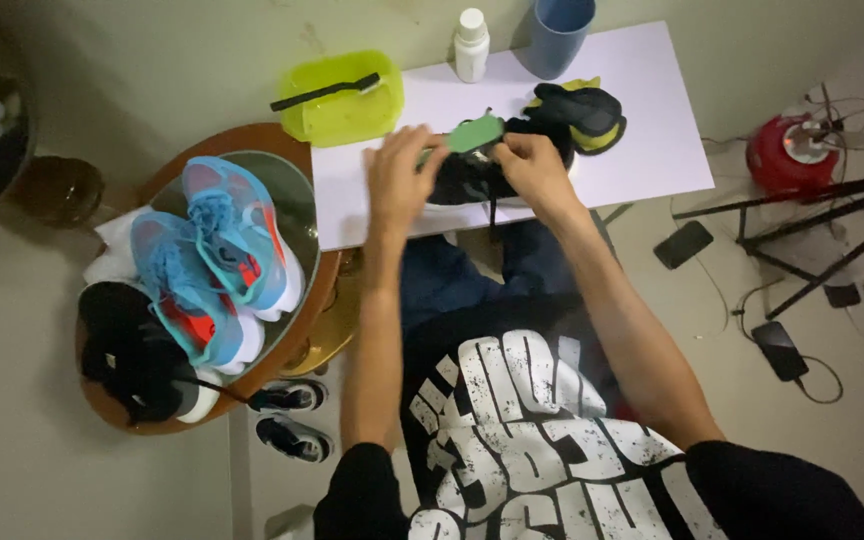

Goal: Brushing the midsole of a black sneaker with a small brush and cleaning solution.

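Observation:
A black sneaker (464, 180) lies on the white table (642, 110) in front of me. My left hand (399, 178) grips its left end. My right hand (532, 170) holds the shoe near its opening, where a green insole (474, 133) sticks out between my hands. A black lace hangs down from the shoe over the table's near edge. A second black shoe with yellow lining (580, 113) lies just behind, touching the first.
A lime green basin (340, 108) with a black brush (324, 92) across it sits at the table's left. A white bottle (471, 45) and blue cup (557, 35) stand at the back. Two blue-orange sneakers (217, 260) rest on a round stand to my left. Tripod legs, phones and cables lie on the floor at right.

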